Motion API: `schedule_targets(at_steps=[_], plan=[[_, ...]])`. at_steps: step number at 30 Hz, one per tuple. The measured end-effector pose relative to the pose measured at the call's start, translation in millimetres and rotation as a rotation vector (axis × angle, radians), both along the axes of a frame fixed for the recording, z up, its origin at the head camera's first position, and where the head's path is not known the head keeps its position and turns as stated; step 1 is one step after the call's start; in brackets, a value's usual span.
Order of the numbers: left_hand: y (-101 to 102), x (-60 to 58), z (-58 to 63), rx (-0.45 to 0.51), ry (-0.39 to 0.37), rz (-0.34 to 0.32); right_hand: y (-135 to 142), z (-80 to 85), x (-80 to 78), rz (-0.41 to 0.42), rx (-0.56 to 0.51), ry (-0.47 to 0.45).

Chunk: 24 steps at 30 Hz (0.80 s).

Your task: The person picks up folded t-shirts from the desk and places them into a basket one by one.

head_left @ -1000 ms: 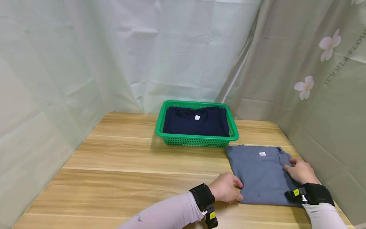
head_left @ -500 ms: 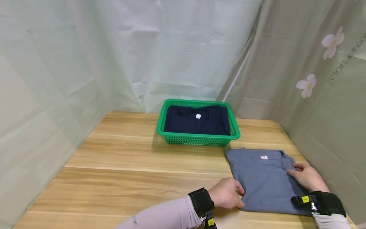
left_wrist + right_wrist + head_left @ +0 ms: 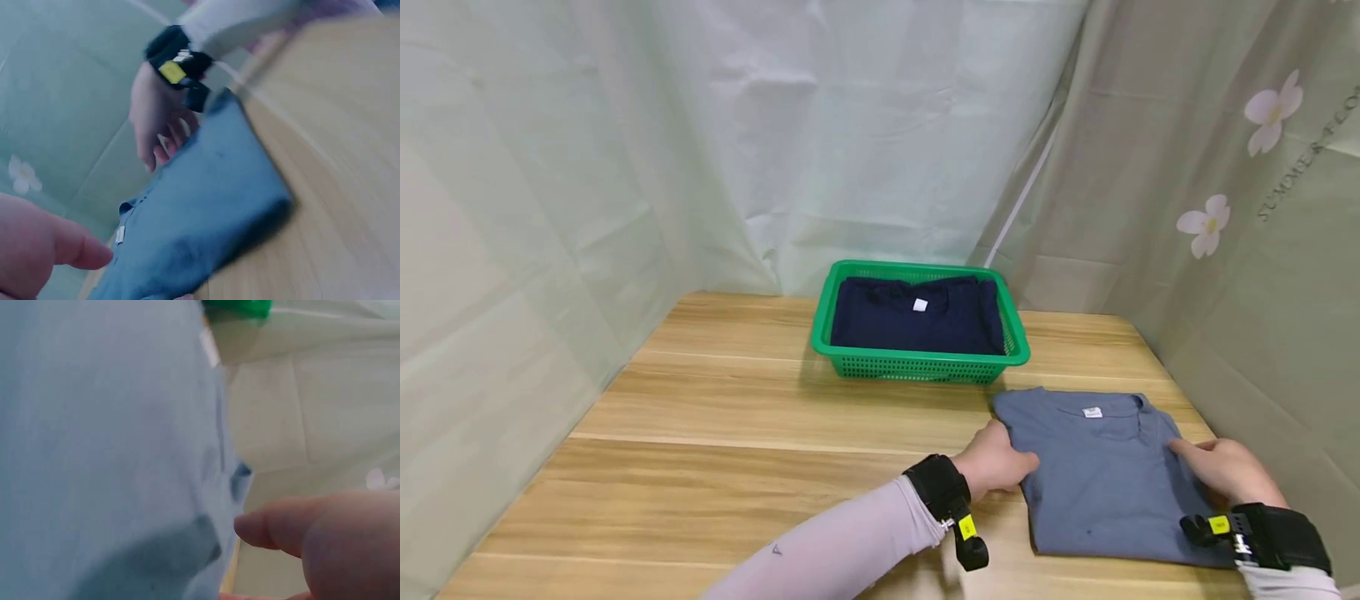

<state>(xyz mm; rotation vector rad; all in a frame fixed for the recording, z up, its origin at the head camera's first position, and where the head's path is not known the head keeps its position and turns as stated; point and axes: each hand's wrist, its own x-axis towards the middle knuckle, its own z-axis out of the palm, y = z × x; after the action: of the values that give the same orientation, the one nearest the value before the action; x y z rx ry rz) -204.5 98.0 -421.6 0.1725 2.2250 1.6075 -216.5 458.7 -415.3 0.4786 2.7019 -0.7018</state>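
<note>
A folded grey-blue T-shirt lies at the right of the table, its neck label facing the back. My left hand grips its left edge, thumb on top and the other fingers mostly hidden. At the opposite edge is my right hand, its thumb extended at the fabric's side. In the right wrist view that thumb points at the T-shirt's edge without pressing into it. The left wrist view is blurred but has the right hand beside the far edge, fingers loosely bent.
Behind the T-shirt stands a green plastic basket holding a folded dark navy garment with a white label. Curtains hang close around the back and sides of the wooden table.
My left hand has moved from the T-shirt's lower left corner up along its left edge. The right hand has shifted outward to the right edge. The T-shirt sits slightly nearer than a second ago.
</note>
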Motion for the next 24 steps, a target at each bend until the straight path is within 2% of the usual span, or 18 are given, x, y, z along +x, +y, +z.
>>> schedule_targets(at_steps=[3, 7, 11, 16, 21, 24], plan=[[5.2, -6.4, -5.2, 0.214, -0.130, 0.010, 0.3, -2.0, -2.9, -0.011, -0.106, -0.028], [8.4, -13.0, -10.0, 0.317, -0.219, -0.018, 3.4, -6.1, -3.8, 0.005, -0.163, -0.050], [8.6, -17.7, -13.8, 0.316, -0.236, -0.056, 5.5, -9.6, -2.1, 0.049, -0.214, -0.059], [8.9, -20.9, -17.4, 0.281, -0.174, -0.092, 6.0, -12.4, -0.1, 0.082, -0.313, -0.055], [8.9, -21.5, -19.5, 0.330, -0.224, -0.156, 9.9, -9.5, 2.6, 0.115, -0.321, -0.053], [9.7, -19.6, -21.9, 0.329, -0.240, -0.165, 12.7, -8.0, 2.7, 0.131, -0.355, -0.058]])
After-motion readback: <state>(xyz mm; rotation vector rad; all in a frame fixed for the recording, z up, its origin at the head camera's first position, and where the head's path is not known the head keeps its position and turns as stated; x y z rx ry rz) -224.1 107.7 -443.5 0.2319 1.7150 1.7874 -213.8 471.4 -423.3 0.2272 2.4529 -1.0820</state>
